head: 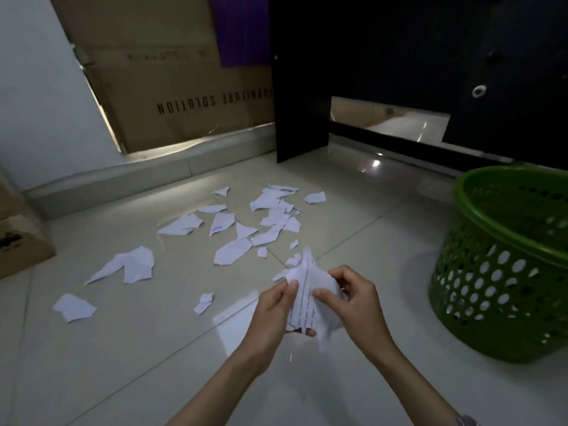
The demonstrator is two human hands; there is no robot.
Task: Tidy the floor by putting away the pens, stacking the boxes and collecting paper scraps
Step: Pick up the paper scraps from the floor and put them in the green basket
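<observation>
At the lower centre of the frame, I see both hands holding one bunch of torn paper [307, 298] above the pale tiled floor [138, 348]. The left hand [273, 312] curls its fingers round the bunch from the left; the right hand [353, 299] pinches it from the right. More paper scraps [233, 241] lie scattered on the floor across the middle of the frame. A green basket [507, 259] stands at the right edge. A cardboard box [172, 87] leans at the upper left, beside a dark desk [384, 56].
</observation>
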